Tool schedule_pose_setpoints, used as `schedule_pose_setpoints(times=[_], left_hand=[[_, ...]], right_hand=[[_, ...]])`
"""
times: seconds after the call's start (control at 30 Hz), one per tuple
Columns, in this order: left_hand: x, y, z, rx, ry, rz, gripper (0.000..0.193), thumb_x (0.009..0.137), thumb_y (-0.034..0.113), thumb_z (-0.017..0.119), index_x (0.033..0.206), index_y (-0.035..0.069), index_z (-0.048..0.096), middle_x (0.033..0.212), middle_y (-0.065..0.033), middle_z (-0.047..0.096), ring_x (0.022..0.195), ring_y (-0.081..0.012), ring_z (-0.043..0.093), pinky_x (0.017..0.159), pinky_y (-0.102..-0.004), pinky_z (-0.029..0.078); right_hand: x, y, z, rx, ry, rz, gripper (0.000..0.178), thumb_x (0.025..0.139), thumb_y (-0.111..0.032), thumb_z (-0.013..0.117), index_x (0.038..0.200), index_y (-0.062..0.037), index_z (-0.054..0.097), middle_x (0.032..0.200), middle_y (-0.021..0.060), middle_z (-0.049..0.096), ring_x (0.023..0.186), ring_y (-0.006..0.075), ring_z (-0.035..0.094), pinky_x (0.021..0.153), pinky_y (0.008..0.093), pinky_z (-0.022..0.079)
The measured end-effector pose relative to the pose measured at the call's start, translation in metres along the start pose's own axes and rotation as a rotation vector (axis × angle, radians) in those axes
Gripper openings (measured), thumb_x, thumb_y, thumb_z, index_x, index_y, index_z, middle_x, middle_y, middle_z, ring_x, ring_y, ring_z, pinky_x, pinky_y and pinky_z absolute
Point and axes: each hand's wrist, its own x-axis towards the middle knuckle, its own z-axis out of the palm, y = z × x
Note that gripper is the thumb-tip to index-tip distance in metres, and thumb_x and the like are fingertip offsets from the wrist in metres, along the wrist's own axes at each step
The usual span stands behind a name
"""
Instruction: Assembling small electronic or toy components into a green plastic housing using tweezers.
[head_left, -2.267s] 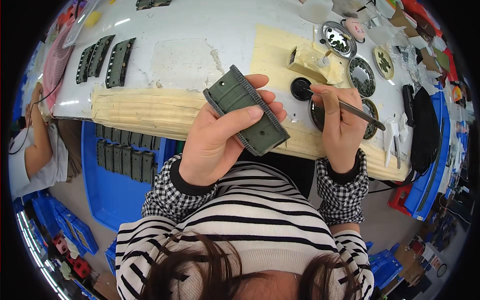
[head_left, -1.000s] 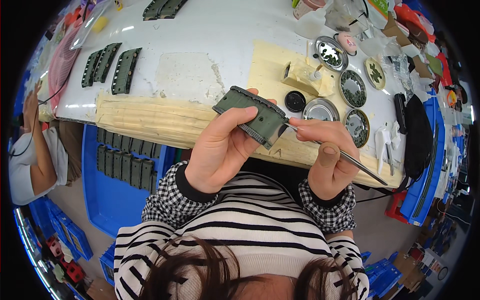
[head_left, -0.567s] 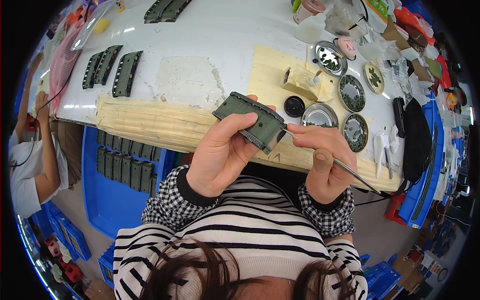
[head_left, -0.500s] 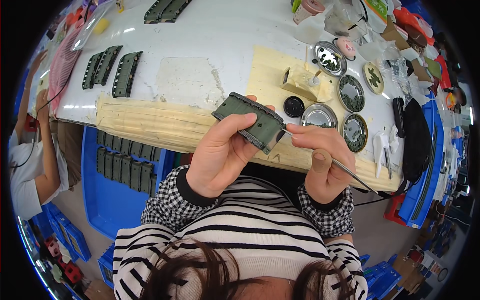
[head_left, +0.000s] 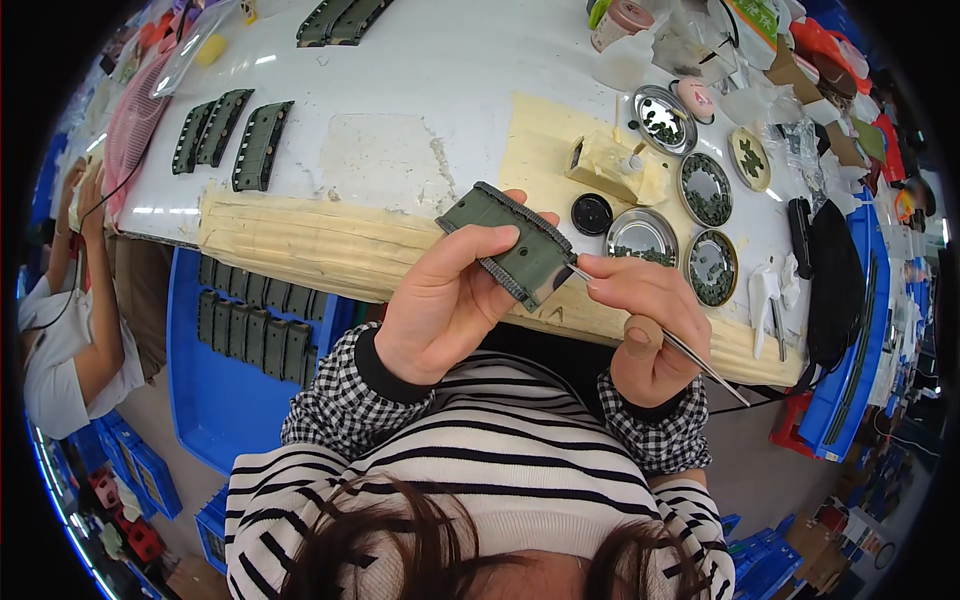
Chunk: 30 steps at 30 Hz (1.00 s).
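Note:
My left hand (head_left: 435, 310) is closed round a green camouflage model tank hull piece (head_left: 535, 252) with toothed track strips along its long edges. The thumb lies on its upper face, and other fingertips show past the far edge. In my right hand (head_left: 655, 315) are slim metal tweezers (head_left: 708, 368), slanting down to the right behind the fingers. Their tip meets the right end of the hull piece; whether it pinches a small part is too fine to tell. A tan cover wraps the right thumb's end. Both hands are held above the bench's front edge.
Several metal dishes of small green parts (head_left: 705, 190), a black round lid (head_left: 591, 214) and a yellowish block (head_left: 610, 170) stand at right. More green hull pieces (head_left: 262, 145) lie left; others fill part of a blue bin (head_left: 205, 400) below. A co-worker's arms (head_left: 95, 280) show far left.
The tweezers have tilted slightly at the hull piece's right end, their rear end shifting a little left and down. The hull piece sits slightly further right in view. Both grips stay the same.

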Motion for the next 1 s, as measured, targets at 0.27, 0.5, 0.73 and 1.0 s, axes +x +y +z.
schedule_pose_setpoints(times=[0.27, 0.5, 0.73, 1.0], left_hand=[[0.0, 0.002, 0.0, 0.0, -0.075, -0.035, 0.039, 0.092, 0.007, 0.054, 0.129, 0.004, 0.043, 0.122, -0.0184, 0.056, 0.109, -0.0242, 0.06, 0.094, -0.0395, 0.052], [-0.001, 0.002, -0.001, 0.032, -0.062, -0.028, 0.041, 0.089, 0.004, 0.053, 0.13, 0.002, 0.045, 0.121, -0.0138, 0.056, 0.113, -0.0245, 0.058, 0.092, -0.0396, 0.055], [0.001, -0.002, -0.002, 0.026, -0.09, -0.026, 0.04, 0.092, 0.007, 0.054, 0.13, 0.005, 0.043, 0.12, -0.0175, 0.057, 0.107, -0.0233, 0.061, 0.092, -0.0384, 0.053], [0.003, -0.003, -0.004, 0.049, -0.101, -0.042, 0.041, 0.092, 0.008, 0.054, 0.131, 0.005, 0.042, 0.121, -0.0173, 0.057, 0.107, -0.0234, 0.061, 0.09, -0.0385, 0.054]], right_hand=[[0.001, -0.01, -0.008, -0.012, -0.083, 0.016, 0.028, 0.08, -0.003, 0.066, 0.107, 0.0027, 0.065, 0.108, 0.0186, 0.066, 0.096, 0.0297, 0.066, 0.081, 0.0345, 0.054], [0.005, -0.016, -0.013, -0.026, -0.169, -0.009, 0.031, 0.077, -0.002, 0.069, 0.108, 0.0026, 0.065, 0.11, 0.018, 0.064, 0.097, 0.0306, 0.065, 0.081, 0.0357, 0.054], [0.003, -0.011, -0.015, -0.017, -0.168, -0.057, 0.034, 0.075, -0.003, 0.071, 0.108, 0.0025, 0.065, 0.108, 0.019, 0.064, 0.097, 0.0317, 0.065, 0.079, 0.0356, 0.055], [0.003, -0.014, -0.018, -0.03, -0.182, -0.037, 0.033, 0.076, -0.007, 0.072, 0.107, 0.0023, 0.065, 0.108, 0.0187, 0.064, 0.095, 0.0302, 0.066, 0.078, 0.0335, 0.054]])
